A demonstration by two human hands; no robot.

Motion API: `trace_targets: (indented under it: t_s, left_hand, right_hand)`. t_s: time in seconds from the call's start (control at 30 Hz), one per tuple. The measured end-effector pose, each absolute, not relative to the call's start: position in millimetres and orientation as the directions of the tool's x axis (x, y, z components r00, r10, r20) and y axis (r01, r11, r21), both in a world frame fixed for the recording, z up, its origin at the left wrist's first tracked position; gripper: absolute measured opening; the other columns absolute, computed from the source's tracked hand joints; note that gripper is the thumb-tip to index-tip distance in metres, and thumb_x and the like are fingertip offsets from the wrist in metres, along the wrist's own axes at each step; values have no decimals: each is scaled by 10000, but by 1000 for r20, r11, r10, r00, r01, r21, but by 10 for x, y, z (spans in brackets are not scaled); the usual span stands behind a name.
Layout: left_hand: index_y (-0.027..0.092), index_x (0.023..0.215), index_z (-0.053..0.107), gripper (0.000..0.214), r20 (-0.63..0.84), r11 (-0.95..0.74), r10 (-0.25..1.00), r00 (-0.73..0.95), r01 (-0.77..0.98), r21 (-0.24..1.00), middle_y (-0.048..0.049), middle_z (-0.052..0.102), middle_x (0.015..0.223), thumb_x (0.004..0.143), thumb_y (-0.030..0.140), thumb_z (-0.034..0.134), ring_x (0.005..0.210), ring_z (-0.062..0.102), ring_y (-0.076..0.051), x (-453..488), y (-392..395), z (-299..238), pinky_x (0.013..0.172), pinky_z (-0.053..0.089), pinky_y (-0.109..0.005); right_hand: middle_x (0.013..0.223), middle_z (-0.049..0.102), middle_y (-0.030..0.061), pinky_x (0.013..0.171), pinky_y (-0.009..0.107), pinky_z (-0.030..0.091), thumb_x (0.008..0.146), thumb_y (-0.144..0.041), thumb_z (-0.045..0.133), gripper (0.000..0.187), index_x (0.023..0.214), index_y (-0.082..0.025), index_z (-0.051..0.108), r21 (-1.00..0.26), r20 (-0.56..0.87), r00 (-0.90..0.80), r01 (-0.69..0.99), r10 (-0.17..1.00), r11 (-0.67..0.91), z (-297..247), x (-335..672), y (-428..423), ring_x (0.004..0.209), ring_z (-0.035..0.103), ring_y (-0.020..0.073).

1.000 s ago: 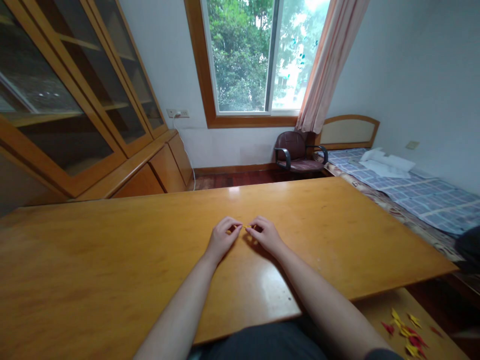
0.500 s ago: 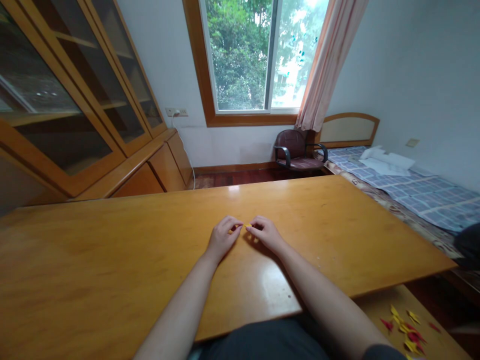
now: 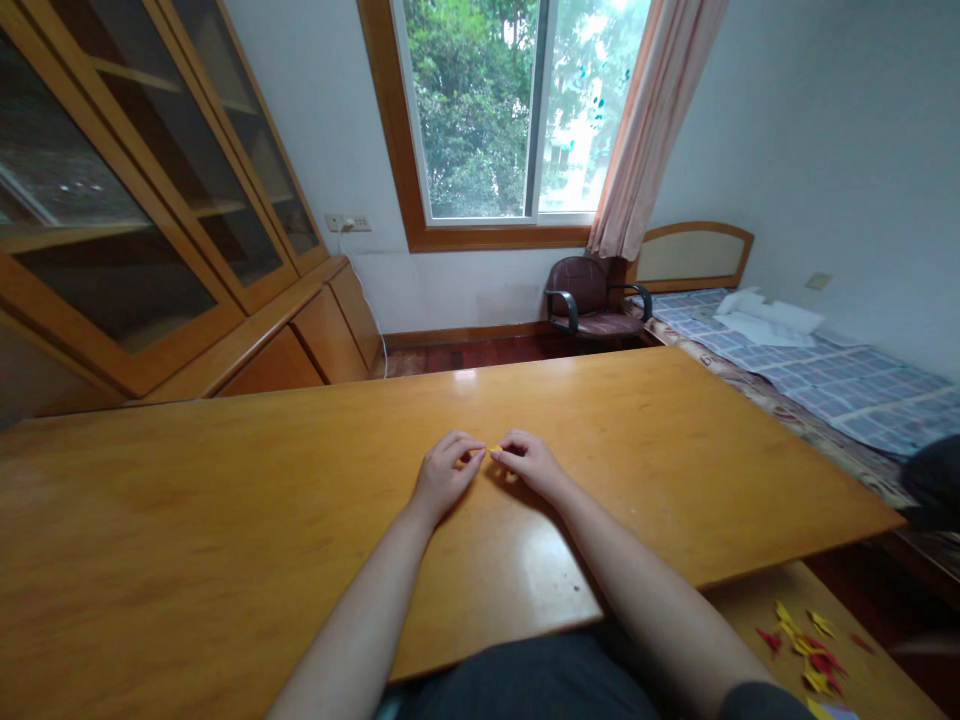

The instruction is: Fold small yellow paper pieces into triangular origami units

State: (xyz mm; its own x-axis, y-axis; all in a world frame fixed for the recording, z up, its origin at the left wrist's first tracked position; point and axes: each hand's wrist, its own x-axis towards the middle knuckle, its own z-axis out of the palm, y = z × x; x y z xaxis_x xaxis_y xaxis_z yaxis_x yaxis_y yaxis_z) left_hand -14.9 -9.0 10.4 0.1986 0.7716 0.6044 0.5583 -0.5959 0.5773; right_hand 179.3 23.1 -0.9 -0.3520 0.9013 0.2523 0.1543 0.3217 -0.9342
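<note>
A tiny piece of yellow folded paper [image 3: 493, 450] shows between my fingertips, just above the tabletop; its exact shape is too small to make out. My left hand [image 3: 445, 478] pinches its left end between thumb and fingers. On the other end, the thumb and fingers of my right hand [image 3: 534, 466] are closed in a pinch. Both hands are close to the wooden table [image 3: 247, 530], near its middle. Several small yellow and red folded paper pieces [image 3: 810, 650] lie in a loose heap on a lower wooden surface at the bottom right.
Glass-fronted cabinets [image 3: 255, 200] line the left side. Beyond the table stands a maroon armchair [image 3: 581, 290] under the window. A bed [image 3: 847, 370] with a checked cover and white sheets on it runs along the right. The lower wooden surface [image 3: 757, 600] sits beside the table's front right edge.
Both hands keep their pinch on the yellow paper with barely any visible movement. The camera view has turned very slightly to the right.
</note>
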Motion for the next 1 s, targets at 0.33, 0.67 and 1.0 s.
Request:
trace_targets:
  t_s: [0.33, 0.67, 1.0]
  left_hand:
    - [197, 797, 684, 209, 521, -524, 841, 144, 458, 719, -42, 654, 799, 910, 333, 573, 777, 608, -162, -147, -76, 135, 733, 482, -277]
    - [189, 807, 711, 199, 425, -443, 895, 135, 388, 808, -41, 666, 803, 884, 341, 609, 767, 610, -162, -150, -28, 89, 728, 472, -273]
    - [182, 861, 735, 211, 381, -430, 902, 201, 380, 819, -52, 682, 834, 893, 335, 594, 815, 627, -171, -157, -29, 107, 770, 474, -277]
  right_hand:
    - [720, 604, 6, 613, 238, 436, 815, -388, 674, 238, 744, -161, 679, -915, 269, -371, 188, 889, 356, -11, 1802, 224, 640, 564, 119]
    - [705, 595, 10, 618, 246, 431, 823, -434, 665, 284, 735, -164, 671, -895, 297, -365, 215, 883, 390, 37, 1805, 202, 653, 552, 127]
    - [719, 607, 16, 579, 235, 435, 822, -491, 661, 332, 771, -163, 679, -920, 258, -368, 188, 893, 343, -21, 1808, 214, 633, 559, 121]
